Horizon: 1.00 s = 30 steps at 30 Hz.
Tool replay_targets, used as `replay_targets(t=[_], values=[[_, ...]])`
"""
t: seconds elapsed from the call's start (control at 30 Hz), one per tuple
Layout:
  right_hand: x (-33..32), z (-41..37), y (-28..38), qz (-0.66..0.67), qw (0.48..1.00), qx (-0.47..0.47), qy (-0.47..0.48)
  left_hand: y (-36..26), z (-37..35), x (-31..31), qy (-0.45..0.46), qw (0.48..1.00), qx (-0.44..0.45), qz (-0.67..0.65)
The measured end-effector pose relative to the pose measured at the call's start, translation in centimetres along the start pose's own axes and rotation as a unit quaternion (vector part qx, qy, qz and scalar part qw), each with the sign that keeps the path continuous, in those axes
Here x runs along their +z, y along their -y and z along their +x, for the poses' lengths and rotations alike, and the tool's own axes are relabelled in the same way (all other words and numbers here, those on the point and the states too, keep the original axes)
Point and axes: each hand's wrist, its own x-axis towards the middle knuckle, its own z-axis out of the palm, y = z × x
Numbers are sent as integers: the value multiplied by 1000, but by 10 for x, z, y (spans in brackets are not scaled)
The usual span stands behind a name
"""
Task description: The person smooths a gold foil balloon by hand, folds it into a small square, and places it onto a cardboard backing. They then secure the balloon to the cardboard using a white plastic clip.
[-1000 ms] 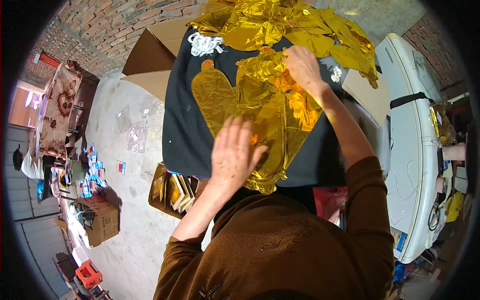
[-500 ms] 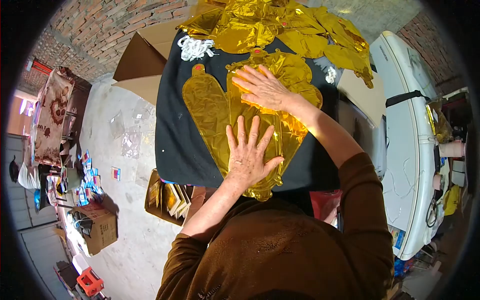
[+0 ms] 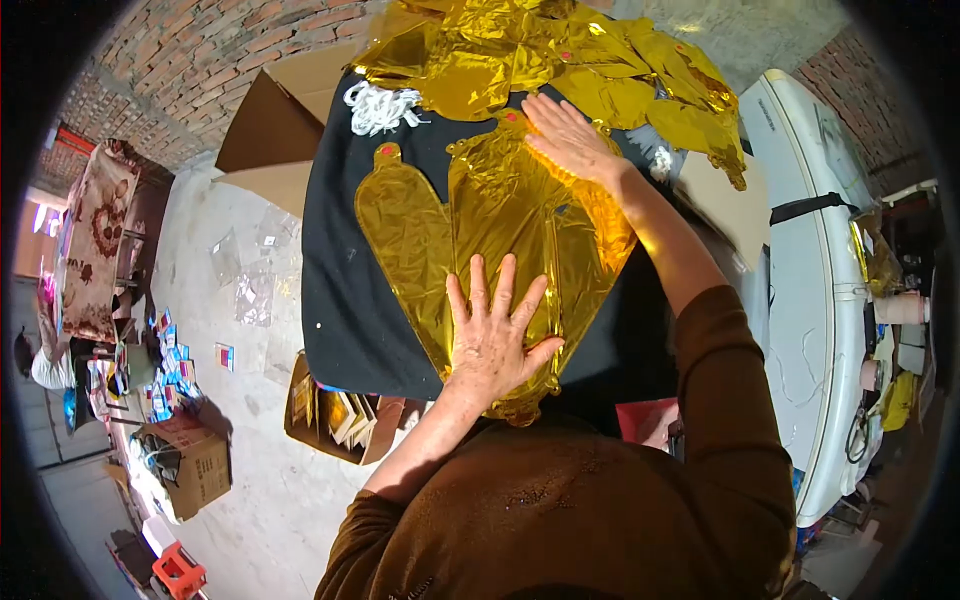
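Observation:
A gold foil balloon [image 3: 500, 215], flat and uninflated, lies on the black cloth [image 3: 345, 300] in front of me, its narrow end toward my body. My left hand [image 3: 495, 335] presses flat on its lower part, fingers spread. My right hand [image 3: 573, 140] rests, fingers stretched out, on its upper right part, by the far edge. A red dot [image 3: 512, 117] marks a tab at its top. More gold foil balloons [image 3: 470, 60] lie heaped at the far side, just beyond my right fingertips.
A bundle of white string [image 3: 383, 108] lies at the far left of the cloth. Left of it stands an open cardboard box [image 3: 262, 125]. Below the table edge is a box of flat packets [image 3: 335, 410]. A white freezer-like appliance [image 3: 800, 300] stands at the right.
My right hand has slid outward to the right and away from me across the foil. My left hand stays flat. The view has shifted slightly.

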Motion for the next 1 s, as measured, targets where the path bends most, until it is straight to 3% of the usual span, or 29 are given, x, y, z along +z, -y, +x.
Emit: replay_targets(t=[0.2,0.23,0.43,0.53,0.6,0.67,0.77,0.9,1.0], values=[[1,-6,6,-79,994,-19,-70,0,-2,3,-20,1000,4,4],[0,-14,22,-51,990,-71,-111,0,-2,4,-22,1000,4,5],[7,-64,138,-95,971,-215,48,0,-3,9,-7,999,0,38],[11,-59,132,-53,971,-223,63,1,-3,11,-10,999,-4,34],[18,-34,112,-170,967,-186,44,2,-3,13,-35,999,-1,19],[13,-14,95,-129,979,-149,58,2,-3,11,-30,999,0,22],[27,10,73,-76,991,-109,9,2,-4,11,-34,999,2,21],[17,6,74,-147,982,-96,-63,3,-4,14,-36,999,-1,28],[10,-34,82,-68,970,-152,-179,6,-4,18,-75,997,4,-19]])
